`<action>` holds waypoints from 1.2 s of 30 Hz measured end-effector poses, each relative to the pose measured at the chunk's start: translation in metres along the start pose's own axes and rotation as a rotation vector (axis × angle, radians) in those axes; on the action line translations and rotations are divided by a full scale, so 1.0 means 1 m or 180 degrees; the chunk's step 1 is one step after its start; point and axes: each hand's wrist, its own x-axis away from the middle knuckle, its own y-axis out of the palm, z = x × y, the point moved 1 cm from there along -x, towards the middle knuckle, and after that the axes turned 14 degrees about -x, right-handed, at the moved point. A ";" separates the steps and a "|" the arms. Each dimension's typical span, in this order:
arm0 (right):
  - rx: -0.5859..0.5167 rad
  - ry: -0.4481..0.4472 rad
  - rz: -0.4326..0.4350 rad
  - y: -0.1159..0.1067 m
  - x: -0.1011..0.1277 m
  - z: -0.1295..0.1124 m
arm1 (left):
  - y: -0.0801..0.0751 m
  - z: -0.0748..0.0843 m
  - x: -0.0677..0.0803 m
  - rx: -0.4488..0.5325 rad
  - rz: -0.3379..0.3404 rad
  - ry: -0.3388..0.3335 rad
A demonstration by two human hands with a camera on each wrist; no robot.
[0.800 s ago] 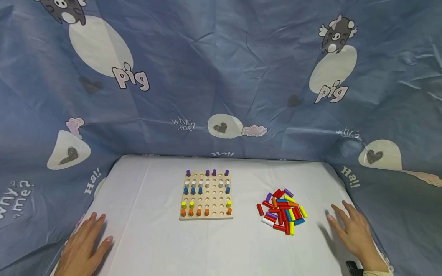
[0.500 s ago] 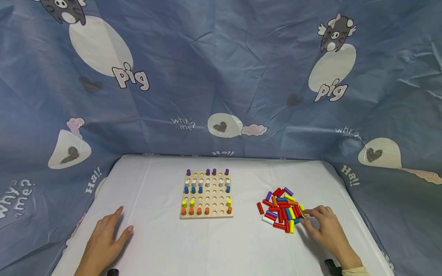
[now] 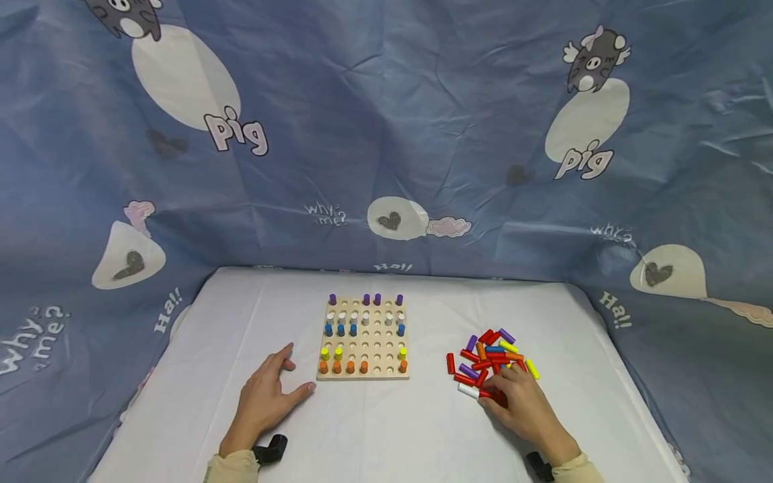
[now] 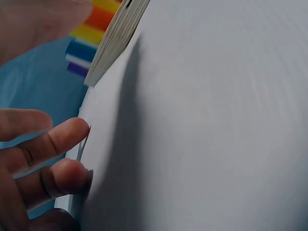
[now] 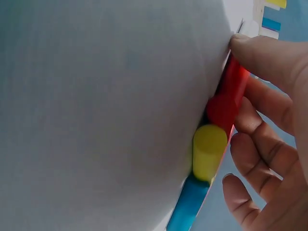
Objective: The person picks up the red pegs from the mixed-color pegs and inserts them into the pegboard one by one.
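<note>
My right hand (image 3: 527, 406) is over the near side of a pile of coloured pegs (image 3: 496, 357), hiding some of them. In the right wrist view its thumb lies against the end of a red peg (image 5: 234, 77), with the bent fingers behind. A yellow peg (image 5: 208, 156) and a blue peg (image 5: 189, 204) lie in line with the red one. My left hand (image 3: 264, 397) is spread beside a wooden pegboard (image 3: 386, 377), holding nothing. Purple, white, blue, yellow and orange pegs stand upright in the board's rows, among bare holes.
White cloth (image 3: 398, 436) covers the table. A blue patterned curtain (image 3: 410, 154) rises at the back and sides. A white peg (image 3: 468, 390) lies at the pile's near left edge, and a yellow peg (image 3: 532, 369) at its right.
My right hand has come in from the right onto the pile, and some near pegs have shifted. My left hand has moved right, from the table's left edge to beside the pegboard.
</note>
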 end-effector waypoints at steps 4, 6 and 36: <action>-0.0021 -0.0049 0.0047 0.003 0.000 -0.001 | 0.008 0.012 -0.006 0.0012 -0.0064 0.0048; -0.0016 -0.0020 0.0020 0.004 -0.001 -0.001 | 0.010 0.018 -0.008 0.0041 -0.0099 0.0078; -0.0633 -0.0192 0.0350 -0.012 -0.043 -0.030 | 0.028 0.029 -0.017 0.0026 0.0064 0.0124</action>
